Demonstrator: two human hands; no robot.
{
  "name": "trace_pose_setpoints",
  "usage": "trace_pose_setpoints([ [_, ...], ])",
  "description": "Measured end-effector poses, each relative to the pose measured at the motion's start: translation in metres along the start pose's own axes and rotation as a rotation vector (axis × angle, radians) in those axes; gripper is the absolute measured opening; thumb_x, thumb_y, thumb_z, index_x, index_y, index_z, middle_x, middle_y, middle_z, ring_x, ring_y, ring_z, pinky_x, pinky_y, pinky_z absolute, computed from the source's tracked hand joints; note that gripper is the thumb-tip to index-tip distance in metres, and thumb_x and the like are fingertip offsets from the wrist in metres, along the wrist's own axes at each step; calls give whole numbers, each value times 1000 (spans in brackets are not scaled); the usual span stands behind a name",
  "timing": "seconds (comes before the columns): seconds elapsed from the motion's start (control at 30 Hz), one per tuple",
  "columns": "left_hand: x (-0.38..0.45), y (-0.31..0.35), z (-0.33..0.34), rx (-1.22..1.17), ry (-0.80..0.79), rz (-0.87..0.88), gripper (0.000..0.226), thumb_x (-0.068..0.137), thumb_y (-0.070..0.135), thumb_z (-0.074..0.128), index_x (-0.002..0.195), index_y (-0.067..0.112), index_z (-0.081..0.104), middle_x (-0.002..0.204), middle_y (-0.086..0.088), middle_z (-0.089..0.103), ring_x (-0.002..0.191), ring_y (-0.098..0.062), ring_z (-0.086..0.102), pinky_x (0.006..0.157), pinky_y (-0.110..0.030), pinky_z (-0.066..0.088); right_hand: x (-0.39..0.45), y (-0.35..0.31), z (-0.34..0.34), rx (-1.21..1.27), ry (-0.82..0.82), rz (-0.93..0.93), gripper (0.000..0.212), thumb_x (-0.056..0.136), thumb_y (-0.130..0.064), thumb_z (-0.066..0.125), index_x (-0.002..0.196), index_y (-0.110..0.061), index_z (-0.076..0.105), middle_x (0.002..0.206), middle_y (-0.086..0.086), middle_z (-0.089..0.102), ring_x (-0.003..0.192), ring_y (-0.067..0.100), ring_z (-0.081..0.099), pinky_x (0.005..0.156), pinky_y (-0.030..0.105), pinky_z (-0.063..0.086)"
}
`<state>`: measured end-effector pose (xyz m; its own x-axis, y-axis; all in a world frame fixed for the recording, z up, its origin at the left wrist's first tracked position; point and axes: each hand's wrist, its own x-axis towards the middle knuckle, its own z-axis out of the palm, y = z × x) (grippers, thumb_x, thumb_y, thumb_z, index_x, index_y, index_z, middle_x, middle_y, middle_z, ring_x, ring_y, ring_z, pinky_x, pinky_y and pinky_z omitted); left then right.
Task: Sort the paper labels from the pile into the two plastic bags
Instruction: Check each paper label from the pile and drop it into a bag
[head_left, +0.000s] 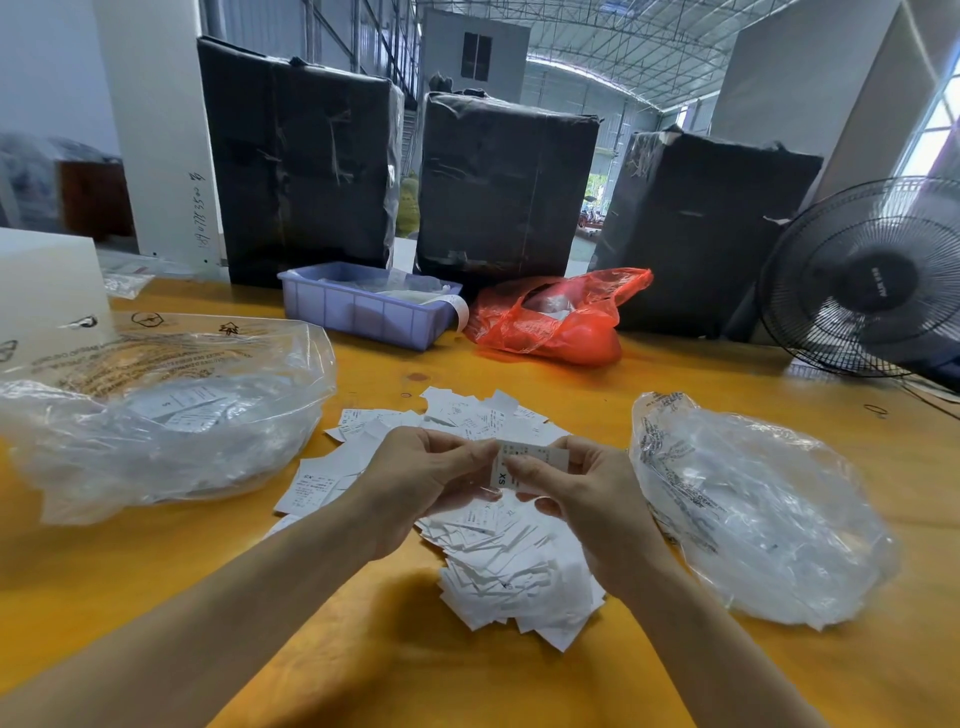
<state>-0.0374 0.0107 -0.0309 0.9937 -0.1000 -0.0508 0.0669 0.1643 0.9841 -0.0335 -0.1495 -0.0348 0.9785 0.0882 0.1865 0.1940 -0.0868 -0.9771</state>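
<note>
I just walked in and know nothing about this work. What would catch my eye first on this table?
Two bare hands meet at the centre, the left hand and the right hand pinching one paper label marked XS above a heap of white labels. Crumpled clear plastic bags flank the heap, one on the left and one on the right. Behind, a bright red bag lies before tall black-wrapped boxes.

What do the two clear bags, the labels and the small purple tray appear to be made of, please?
Left bag and right bag: thin glossy plastic film, see-through and crinkled, with print. Labels in the pile: matte white paper by the look, flat with crisp edges and printed text. Purple tray: rigid moulded plastic, with ribbed walls.
</note>
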Motion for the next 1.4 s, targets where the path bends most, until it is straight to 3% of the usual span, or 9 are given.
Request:
trace_pose_setpoints([
  [0.13,0,0,0,22,-5,24,26,66,23,71,83,4,74,74,-11,74,59,-14,69,50,-16,51,3,1,-4,82,-24,58,12,78,-6,73,75,-5,62,60,3,61,51,10,55,53,22,45],
  [0.3,2,-3,0,34,22,25,18,71,18,72,83,4,73,76,-10,74,62,-12,70,52,-16,51,2,-1,-8,49,-192,120,18,72,-2,77,70,-4,60,54,0,57,49,10,53,52,21,45],
  [0.47,1,-4,0,42,-6,7,30,63,19,73,86,0,73,81,-15,74,66,-15,71,55,-18,53,0,-1,-6,-201,-160,3,30,68,-6,82,91,-4,62,75,9,63,55,8,59,56,19,49],
  [0.57,1,-7,1,58,-1,9,20,67,17,74,81,3,74,77,-13,74,64,-15,70,54,-18,52,1,-2,-5,-356,-215,-43,38,72,-7,80,104,-10,61,85,7,64,61,9,60,60,22,52],
  [0.73,1,-9,4,96,-34,14,37,67,33,71,84,0,74,82,-18,73,73,-24,72,61,-25,57,2,2,-2,-571,-283,-134,38,84,-7,68,117,-19,56,102,4,56,91,19,58,76,32,55],
  [0.8,1,-9,4,80,-45,-6,36,69,34,68,83,1,73,80,-19,73,70,-25,72,59,-24,57,2,1,-3,-542,-262,-128,45,86,-5,65,126,-21,49,99,4,54,85,15,58,69,24,51],
  [1.0,1,-7,4,90,-27,-2,33,66,30,69,83,2,73,80,-17,74,70,-24,73,55,-22,55,3,-5,-10,-393,-113,-92,54,71,-4,80,112,-21,49,83,19,61,56,10,59,55,21,52],
  [1.2,0,-5,2,78,-53,-36,31,67,27,69,85,2,73,80,-19,73,68,-26,72,53,-23,56,4,-6,-12,-286,-93,-91,42,72,-8,80,106,-14,57,77,11,67,53,3,58,52,16,46],
  [1.4,0,-3,0,-46,-74,-96,22,70,5,69,91,-2,70,85,-20,73,73,-27,73,55,-22,56,4,-10,-16,-125,32,-192,17,77,-2,73,86,-10,62,75,6,66,54,-1,59,49,12,44],
])
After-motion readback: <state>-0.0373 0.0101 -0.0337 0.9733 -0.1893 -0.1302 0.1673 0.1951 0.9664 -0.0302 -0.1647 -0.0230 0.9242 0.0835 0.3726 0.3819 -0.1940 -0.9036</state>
